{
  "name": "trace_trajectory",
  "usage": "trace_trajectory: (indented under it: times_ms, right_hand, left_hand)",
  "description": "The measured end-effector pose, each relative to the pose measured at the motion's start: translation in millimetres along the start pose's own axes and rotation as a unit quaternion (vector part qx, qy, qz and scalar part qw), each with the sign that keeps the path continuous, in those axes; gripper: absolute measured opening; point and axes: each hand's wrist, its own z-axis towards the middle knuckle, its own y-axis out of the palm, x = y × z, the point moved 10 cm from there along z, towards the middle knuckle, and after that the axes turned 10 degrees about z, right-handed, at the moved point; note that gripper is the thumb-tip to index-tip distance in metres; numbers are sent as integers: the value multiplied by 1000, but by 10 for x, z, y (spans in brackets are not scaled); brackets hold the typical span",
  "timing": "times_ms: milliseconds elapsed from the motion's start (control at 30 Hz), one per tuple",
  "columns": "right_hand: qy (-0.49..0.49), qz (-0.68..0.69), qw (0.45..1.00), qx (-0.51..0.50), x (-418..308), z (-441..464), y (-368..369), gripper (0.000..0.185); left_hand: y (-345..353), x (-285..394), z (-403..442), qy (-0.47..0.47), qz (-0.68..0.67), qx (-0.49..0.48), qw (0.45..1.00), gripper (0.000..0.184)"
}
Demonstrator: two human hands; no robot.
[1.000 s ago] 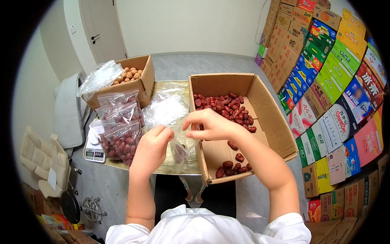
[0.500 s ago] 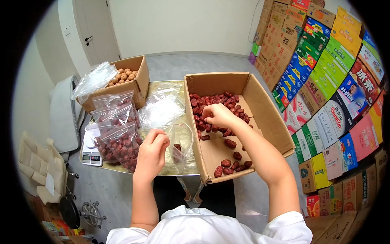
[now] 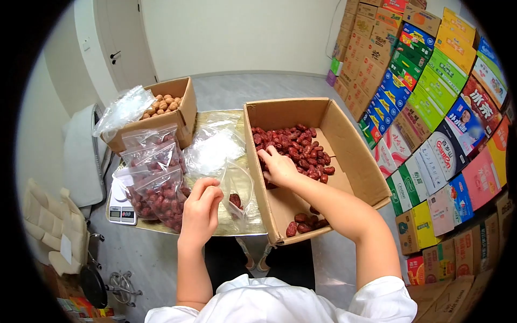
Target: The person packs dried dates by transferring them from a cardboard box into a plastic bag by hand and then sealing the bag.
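Note:
My left hand (image 3: 201,209) pinches the edge of a clear zip bag (image 3: 242,185) held upright over the table, with a red date (image 3: 235,201) visible inside it. Inside the large cardboard box (image 3: 355,142), my right hand (image 3: 277,168) reaches down into the heap of red dates (image 3: 301,148). Its fingertips are partly hidden among the dates, so what they hold cannot be made out. Several more dates (image 3: 304,223) lie at the box's near end. Filled date bags (image 3: 161,202) are piled to the left of my left hand.
Flat clear bags (image 3: 215,148) lie on the table (image 3: 237,228) between the boxes. A smaller box (image 3: 187,113) holds walnuts (image 3: 161,106) and more bags. A white scale (image 3: 121,207) sits at the left edge. Stacked cartons (image 3: 414,140) line the right side; a chair (image 3: 59,226) stands left.
My right hand has left the clear bag's mouth and moved into the date heap in the large box. My left hand has stayed at the bag.

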Motion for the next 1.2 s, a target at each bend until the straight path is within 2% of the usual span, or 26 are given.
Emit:
trace_trajectory:
  times_ms: [400,800,1000,1200]
  right_hand:
    - [-20,-3,999,40,52,52,69,51]
    - [-80,10,995,62,65,69,77,45]
    - [-96,9,993,69,42,92,45,36]
    - [-103,67,988,93,19,134,-118,27]
  left_hand:
    - [-55,-25,-21,-4,-2,12,1000,14]
    - [-4,51,-17,11,12,16,1000,14]
    - [-15,77,-6,17,18,22,999,14]
    - [-1,89,-17,33,14,26,999,14]
